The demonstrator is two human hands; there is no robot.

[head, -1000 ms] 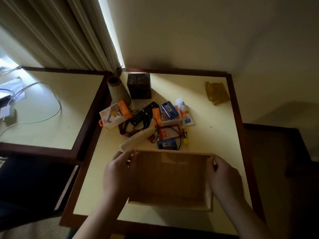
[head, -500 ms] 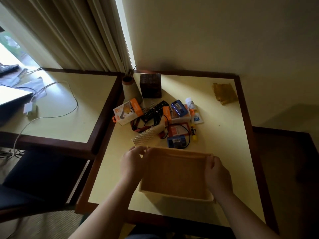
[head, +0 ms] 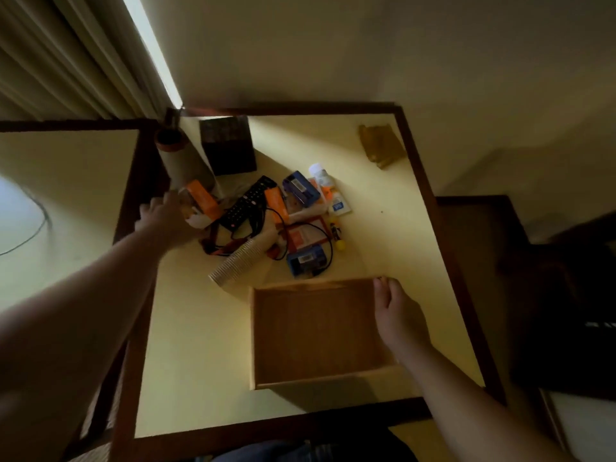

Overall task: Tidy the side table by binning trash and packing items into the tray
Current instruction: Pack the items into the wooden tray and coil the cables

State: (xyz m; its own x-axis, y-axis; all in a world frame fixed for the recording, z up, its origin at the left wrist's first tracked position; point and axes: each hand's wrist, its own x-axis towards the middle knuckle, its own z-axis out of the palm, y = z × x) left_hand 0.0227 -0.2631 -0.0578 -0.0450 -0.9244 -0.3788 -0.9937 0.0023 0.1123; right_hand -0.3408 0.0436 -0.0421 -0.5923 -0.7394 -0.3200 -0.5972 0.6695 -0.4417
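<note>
Two hands: both are seen over the side table (head: pixel 393 228), well apart from each other.
Left hand: the left hand (head: pixel 166 221) is stretched out to the orange and white box (head: pixel 200 205) at the left edge of the clutter; it is blurred, so whether the box is gripped or only touched cannot be told.
Right hand: the right hand (head: pixel 396 315) is laid on the right wall of the wooden tray (head: pixel 313 331), fingertips at its far right corner, fingers loosely extended; a closed grasp cannot be made out.
Tray: it is set flat on the near half of the table, nothing inside it.
Clutter: a black remote control (head: pixel 248 206), a stack of paper cups (head: pixel 243 261) lying on its side, two blue boxes (head: pixel 300 191) (head: pixel 305 260), black cable (head: pixel 320 235) and a small white bottle (head: pixel 320 175) are heaped just beyond the tray.
Back of table: a dark wooden box (head: pixel 230 145) and a tan tube (head: pixel 180 161) are seen near the curtain (head: pixel 66 51).
Far right corner: a brown crumpled piece (head: pixel 380 145) is lying alone, well apart from the heap.
</note>
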